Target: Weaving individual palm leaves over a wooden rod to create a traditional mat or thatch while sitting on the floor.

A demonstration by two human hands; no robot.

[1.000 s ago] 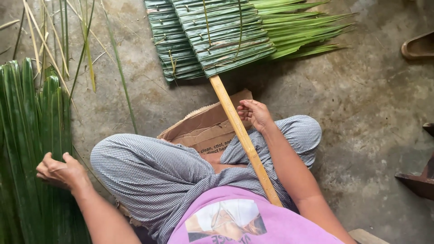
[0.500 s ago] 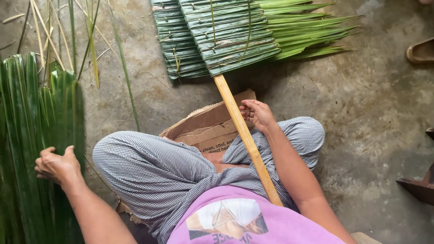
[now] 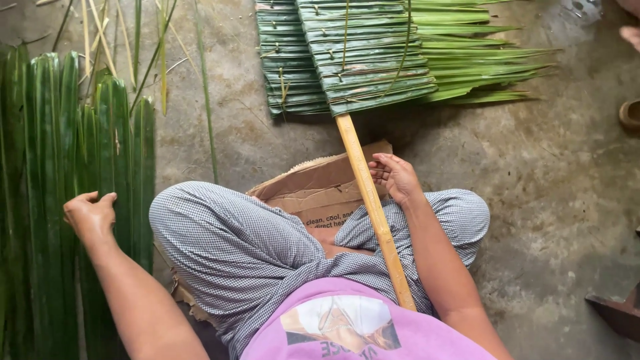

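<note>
1. Your left hand (image 3: 90, 215) rests at the left of the frame on the long green palm leaves (image 3: 60, 167), fingers curled loosely over a blade's edge — touching, not clearly gripping.
2. These leaves look light, limp along their length and creased down the middle; I judge they would tear along the grain, so take one near the folded rib, not the thin edge.
3. Your right hand (image 3: 396, 177), mid-frame, sits just beside the bamboo slat (image 3: 373, 207), fingers half-curled and holding nothing I can see.
4. The slat looks stiff and light — it runs from your lap up to the stitched leaf panel (image 3: 360, 53) at the top of the frame.
5. Count: one slat, one flattened cardboard box (image 3: 313, 190) under your legs, two overlapping panel sections, roughly eight loose leaves — the stack hides an exact number.
6. Thin dry midribs (image 3: 100, 33) lie scattered on the concrete floor (image 3: 547, 180) at upper left.
</note>
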